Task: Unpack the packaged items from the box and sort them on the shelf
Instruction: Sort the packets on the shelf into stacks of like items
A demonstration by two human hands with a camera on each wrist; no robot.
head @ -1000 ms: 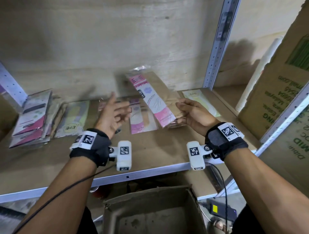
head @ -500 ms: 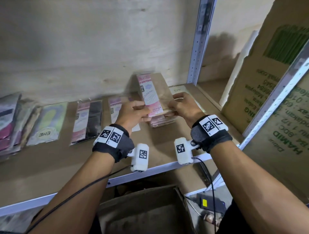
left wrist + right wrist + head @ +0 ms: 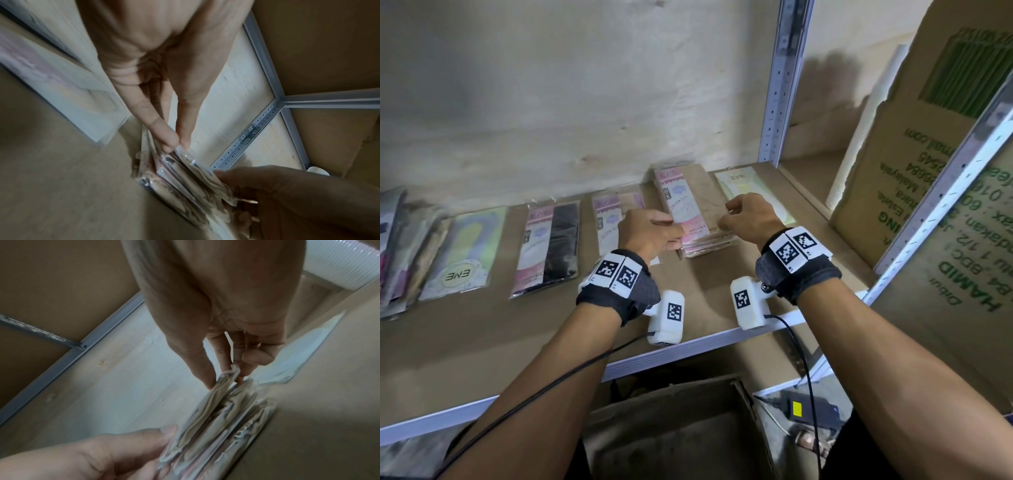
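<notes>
Near end of packet stack (image 3: 690, 209) hidden behind left hand (image 3: 650, 233) and right hand (image 3: 751, 217), both pinching it, long axis running toward frame top on shelf (image 3: 482, 342).

Both hands are lowering the stack of packets (image 3: 693, 209) onto the shelf (image 3: 482, 342), toward twelve o'clock.

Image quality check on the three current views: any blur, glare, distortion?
Head view: sharp, wide-angle bend in the shelf upright, soft shadows on the back wall, both hands at the stack of packets. Left wrist view: dim, left hand and the stack softly blurred, small glints on the plastic. Right wrist view: similar blur, right hand stretched by the lens.
</notes>
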